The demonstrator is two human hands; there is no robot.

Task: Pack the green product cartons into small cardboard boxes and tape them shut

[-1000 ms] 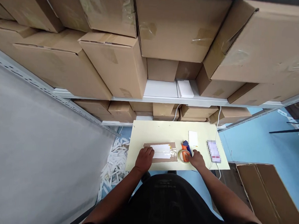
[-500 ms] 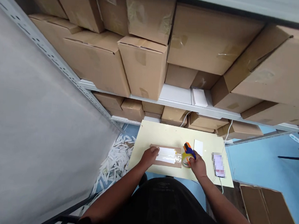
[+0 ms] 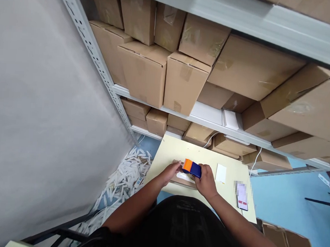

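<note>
A small flat cardboard box (image 3: 187,184) with a white label on top lies on the pale yellow table (image 3: 167,150). My left hand (image 3: 170,173) is at the box's left end, its fingers closed round the edge there. In my right hand (image 3: 207,182) is a blue and orange tape dispenser (image 3: 192,168), held over the box with its orange front pointing left, close to my left fingertips. The dispenser and my hands hide much of the label. Whether tape touches the box cannot be seen.
To the right on the table are a white card (image 3: 221,173) and a phone (image 3: 242,196) with a cable. Shelves (image 3: 207,122) stacked with cardboard boxes (image 3: 185,79) rise behind. Paper strips (image 3: 124,173) litter the floor at left, beside a grey wall (image 3: 55,112).
My right hand has brought the tape dispenser left, from the box's right end to above its left part, and turned it. My left hand stays at the left end. The view has tilted.
</note>
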